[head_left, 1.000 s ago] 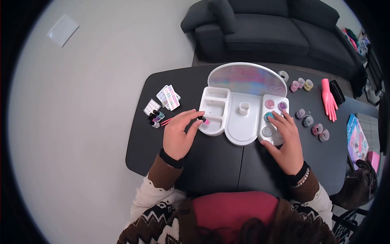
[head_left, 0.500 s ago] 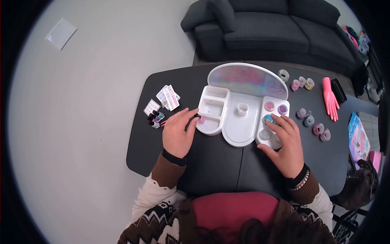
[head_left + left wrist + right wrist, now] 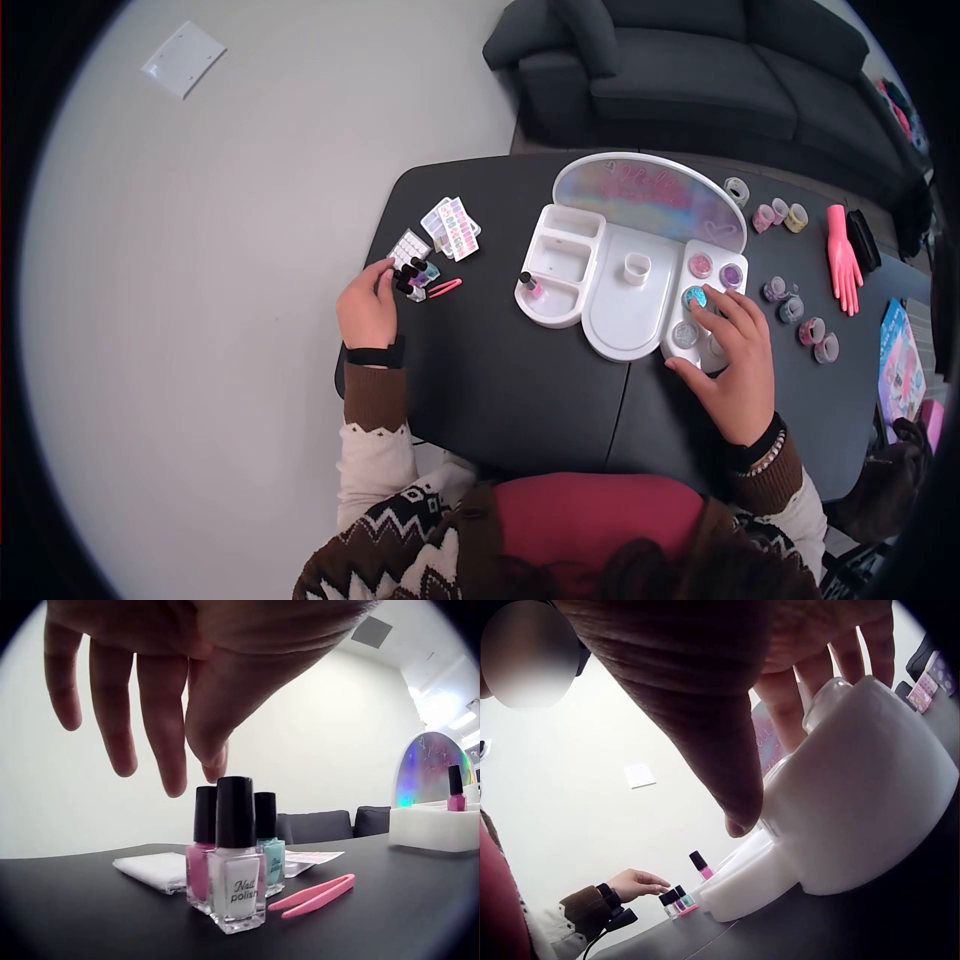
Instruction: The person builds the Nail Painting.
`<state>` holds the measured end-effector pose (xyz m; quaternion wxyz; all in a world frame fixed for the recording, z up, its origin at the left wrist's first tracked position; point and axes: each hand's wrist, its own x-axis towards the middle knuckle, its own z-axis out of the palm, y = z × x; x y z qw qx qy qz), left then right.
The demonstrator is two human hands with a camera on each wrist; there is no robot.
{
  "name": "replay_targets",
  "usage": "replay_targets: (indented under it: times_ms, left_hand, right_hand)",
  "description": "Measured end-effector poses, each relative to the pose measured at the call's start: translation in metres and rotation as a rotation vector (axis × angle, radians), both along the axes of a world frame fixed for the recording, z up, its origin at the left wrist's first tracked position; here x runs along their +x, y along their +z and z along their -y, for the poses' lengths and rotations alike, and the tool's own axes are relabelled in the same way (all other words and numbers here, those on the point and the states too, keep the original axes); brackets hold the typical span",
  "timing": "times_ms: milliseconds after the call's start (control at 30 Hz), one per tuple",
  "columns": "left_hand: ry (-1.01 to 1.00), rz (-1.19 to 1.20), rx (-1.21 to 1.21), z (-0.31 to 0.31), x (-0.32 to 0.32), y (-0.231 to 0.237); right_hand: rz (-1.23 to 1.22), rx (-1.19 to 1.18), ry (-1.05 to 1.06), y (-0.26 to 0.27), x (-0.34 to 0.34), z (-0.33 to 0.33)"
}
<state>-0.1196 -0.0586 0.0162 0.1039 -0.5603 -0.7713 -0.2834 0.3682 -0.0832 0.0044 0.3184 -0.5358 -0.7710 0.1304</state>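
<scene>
My left hand (image 3: 367,312) hovers beside a cluster of small nail polish bottles. In the left wrist view its loose fingers hang above the black caps, holding nothing. Those bottles are white (image 3: 240,889), pink (image 3: 198,874) and teal (image 3: 273,866). Another pink nail polish bottle (image 3: 532,287) stands in the front left compartment of a white nail-station organizer (image 3: 625,338). My right hand (image 3: 738,375) rests on the organizer's right section, fingers spread over the glitter pots. One fingertip is at the teal glitter pot (image 3: 693,294), and the thumb lies along the section's near edge.
Pink tweezers (image 3: 445,288), sticker sheets (image 3: 460,229) and a white grid case (image 3: 408,250) lie near the bottles. Several small tubs (image 3: 791,308) and a pink model hand (image 3: 843,262) are at the right. A small white cup (image 3: 636,267) sits on the organizer's middle tray.
My left hand has let go of the pink nail polish bottle, leaving it upright in the compartment, and moved left to the other bottles. My right hand stays at the glitter pots.
</scene>
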Motion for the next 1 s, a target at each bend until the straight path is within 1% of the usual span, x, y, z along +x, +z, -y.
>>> replay_targets:
  times_ms: [67, 167, 300, 400, 467, 500, 567, 600, 667, 700, 767, 800, 867, 933, 967, 1000]
  left_hand:
    - [-0.038, 0.024, -0.036, 0.001, -0.009, -0.002]
    - [-0.02, 0.042, -0.083, 0.002, -0.009, -0.001]
    - [0.0, 0.045, -0.068, 0.002, -0.01, -0.005]
    - [0.044, 0.084, -0.096, 0.0, -0.017, -0.009]
    - [0.135, 0.007, -0.114, 0.001, -0.026, -0.013]
    - [0.131, 0.005, -0.114, 0.001, -0.03, -0.01]
    - [0.309, -0.076, 0.023, 0.004, -0.028, 0.001]
    - [0.298, -0.073, 0.022, 0.005, -0.022, 0.005]
    - [0.255, -0.17, 0.242, 0.009, 0.004, 0.028]
    - [0.248, -0.162, 0.244, 0.01, 0.024, 0.038]
    - [-0.02, -0.331, 0.272, 0.015, 0.077, 0.055]
    - [-0.019, -0.328, 0.274, 0.019, 0.096, 0.06]
    - [-0.38, -0.219, 0.155, 0.024, 0.129, 0.065]
    - [-0.527, -0.142, 0.066, 0.025, 0.151, 0.064]
    - [-0.602, -0.137, 0.077, 0.021, 0.157, 0.06]
    - [-0.626, -0.152, 0.053, 0.018, 0.16, 0.053]
  right_hand:
    - [0.002, 0.006, 0.001, -0.001, 0.0, 0.0]
    - [0.001, 0.009, -0.001, 0.0, 0.0, 0.0]
    - [0.004, 0.003, -0.001, 0.002, -0.001, 0.001]
    - [0.006, 0.007, 0.0, 0.0, 0.0, 0.0]
    - [0.007, 0.019, -0.001, -0.001, 0.0, 0.0]
    - [0.006, 0.019, -0.005, -0.001, 0.001, 0.0]
    - [-0.002, 0.035, 0.003, -0.002, 0.0, 0.001]
    - [0.002, 0.034, -0.008, -0.002, 0.001, 0.001]
    - [-0.011, 0.019, 0.009, -0.002, 0.001, 0.0]
    - [-0.015, 0.022, 0.011, -0.002, 0.001, -0.001]
    - [-0.007, 0.03, 0.008, -0.004, 0.002, -0.001]
    - [-0.005, 0.035, 0.01, -0.004, 0.002, -0.001]
    - [-0.009, 0.037, 0.015, -0.003, 0.002, -0.002]
    - [-0.016, 0.037, 0.015, -0.002, 0.002, -0.001]
    - [-0.014, 0.032, 0.014, -0.003, 0.002, -0.001]
    - [-0.011, 0.028, 0.014, -0.003, 0.003, -0.001]
